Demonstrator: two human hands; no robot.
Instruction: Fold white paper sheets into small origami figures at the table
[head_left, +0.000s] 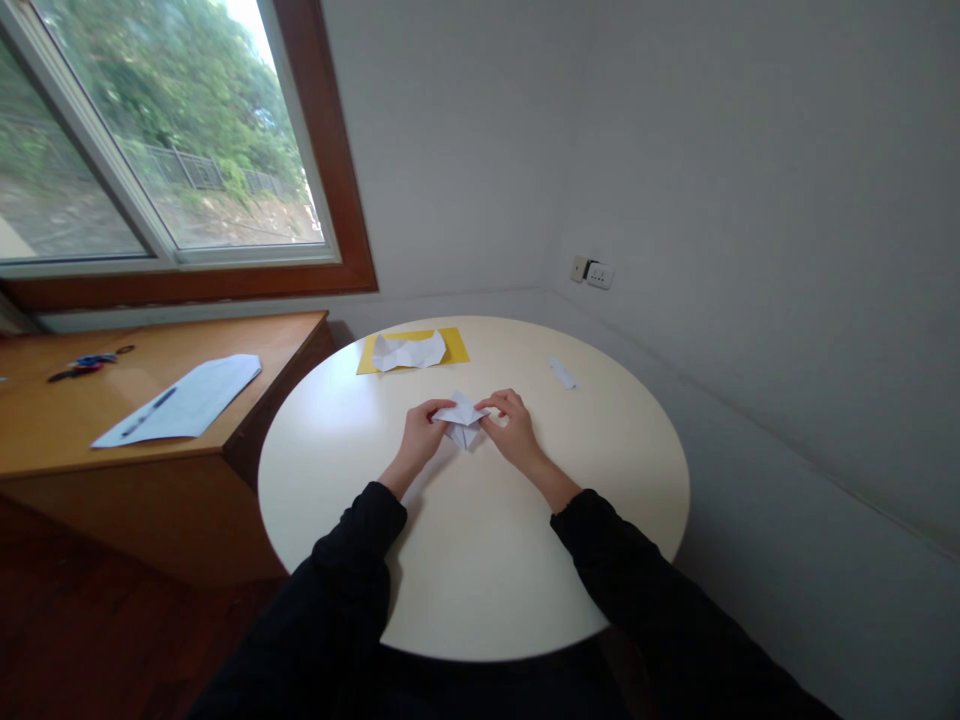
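Observation:
A small folded white paper [463, 412] is held over the middle of the round table, its folds making pointed flaps at the sides and bottom. My left hand [422, 432] grips its left corner between thumb and fingers. On the other side, my right hand [513, 425] pinches the right corner, with thumb and index finger meeting at the edge. The undersides of the paper and some of the fingertips behind it are hidden.
The round cream table [480, 560] bears a yellow sheet [457, 345] under a creased white paper [409, 351], and a narrow white strip [562, 373]. On the wooden desk [292, 345] at left lie white sheets [202, 395], a pen [150, 410] and scissors-like items [86, 366].

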